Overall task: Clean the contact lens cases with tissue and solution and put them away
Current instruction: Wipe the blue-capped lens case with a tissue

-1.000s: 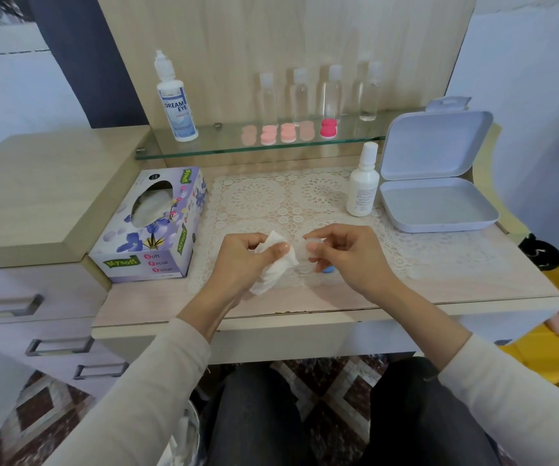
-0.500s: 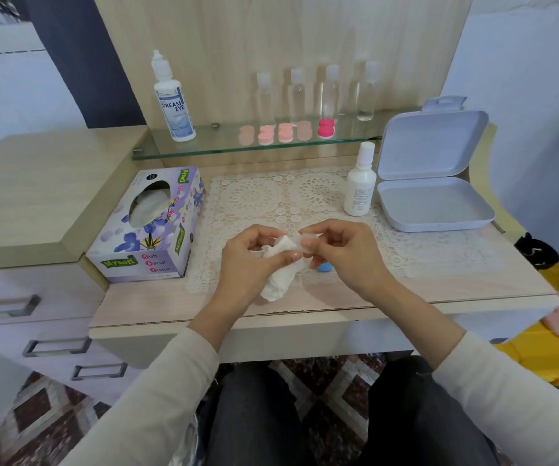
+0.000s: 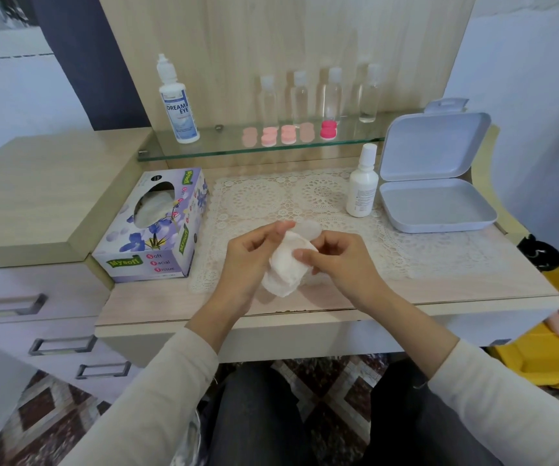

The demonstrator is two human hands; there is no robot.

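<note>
Where the hands meet: a lens case (image 3: 307, 227), a small, round, frosted-translucent disc, peeks out above a wad of tissue (image 3: 285, 269); only its upper part shows.
Tissue: white and soft, crumpled into a thick folded pad.
Left hand (image 3: 249, 260): fingers curled round the tissue's left side, forefinger tip up beside the case's rim.
Right hand (image 3: 345, 264): thumb pressed on the tissue's face, other fingers curled behind it; which fingers carry the case is hidden.
Under the hands: a cream lace doily (image 3: 308, 198) of openwork circles, lying on the pale wood-grain desk (image 3: 473, 280).
Beyond the right hand: an upright solution bottle (image 3: 362, 186) of opaque white plastic, just beside an open box (image 3: 438, 205), smooth, pale grey and round-cornered, with its lid raised.
Left of the left hand: a tissue box (image 3: 157, 230) of glossy card printed with purple flowers, with an oval opening on top.
Far beyond both hands: a glass shelf (image 3: 224, 148) carrying a row of pink cases (image 3: 286, 134), clear bottles (image 3: 333, 94) and a labelled white bottle (image 3: 178, 102).
</note>
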